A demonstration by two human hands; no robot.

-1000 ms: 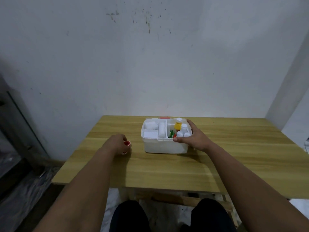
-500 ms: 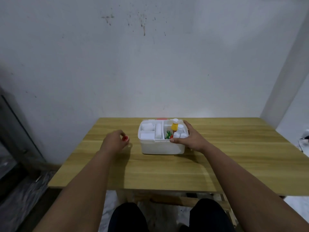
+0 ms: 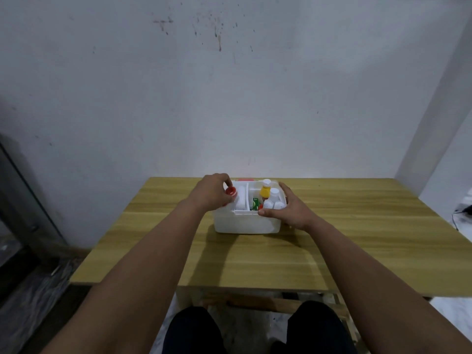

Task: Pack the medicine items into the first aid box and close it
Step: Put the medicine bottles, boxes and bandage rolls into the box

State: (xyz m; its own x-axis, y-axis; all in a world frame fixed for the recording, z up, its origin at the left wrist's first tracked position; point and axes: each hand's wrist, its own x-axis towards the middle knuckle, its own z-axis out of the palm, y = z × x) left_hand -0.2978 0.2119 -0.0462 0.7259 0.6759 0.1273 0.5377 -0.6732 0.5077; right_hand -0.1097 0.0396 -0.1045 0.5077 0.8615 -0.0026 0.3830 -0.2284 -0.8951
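The white first aid box (image 3: 245, 224) stands open in the middle of the wooden table (image 3: 357, 241). Its right compartment holds a yellow bottle with a white cap (image 3: 265, 191), white bottles (image 3: 273, 199) and a green packet (image 3: 255, 202). My left hand (image 3: 213, 194) hovers over the box's left compartment, fingers closed around a small red-capped bottle (image 3: 231, 192). My right hand (image 3: 290, 209) grips the box's right front corner, thumb on the near rim. A red part (image 3: 245, 179) shows just behind the box.
The table's far edge meets a stained white wall (image 3: 229, 98). To the left are a dark glass panel (image 3: 18, 190) and clutter on the floor. My knees (image 3: 255, 330) are below the table's near edge.
My left hand has carried the red-capped bottle from the table, left of the box, up and right over the box's left compartment. My right hand has kept its hold on the box.
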